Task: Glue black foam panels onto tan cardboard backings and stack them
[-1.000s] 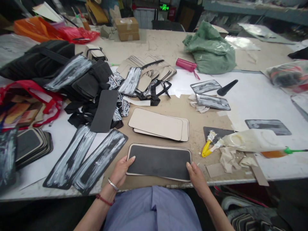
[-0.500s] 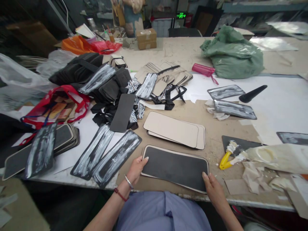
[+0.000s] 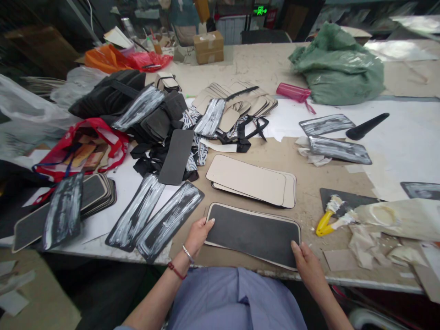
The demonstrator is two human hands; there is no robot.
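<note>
A dark rounded rectangular panel with a beige border (image 3: pixel 252 236) lies at the table's front edge, between my hands. My left hand (image 3: pixel 199 236) pinches its left end, thumb on top. At the opposite end, my right hand (image 3: pixel 305 259) grips the lower right corner, also with the thumb uppermost. Another beige edge shows just under the panel, so more than one piece may be there. Just behind it rests a small stack of beige panels (image 3: pixel 247 178). Dark panels smeared with white paste (image 3: pixel 172 220) lie to the left of my left hand.
Right of my hands lie yellow-handled brushes caked with paste (image 3: pixel 326 222) and a pale container (image 3: pixel 395 217). Farther back are a green plastic bag (image 3: pixel 343 68), a pink pouch (image 3: pixel 292 91) and a heap of beige pieces (image 3: pixel 237 105). A red bag (image 3: pixel 117 156) sits left.
The whole view has shifted slightly, with the table appearing a little higher. Both hands keep their hold on the panel's ends, and the panel looks almost unmoved on the table.
</note>
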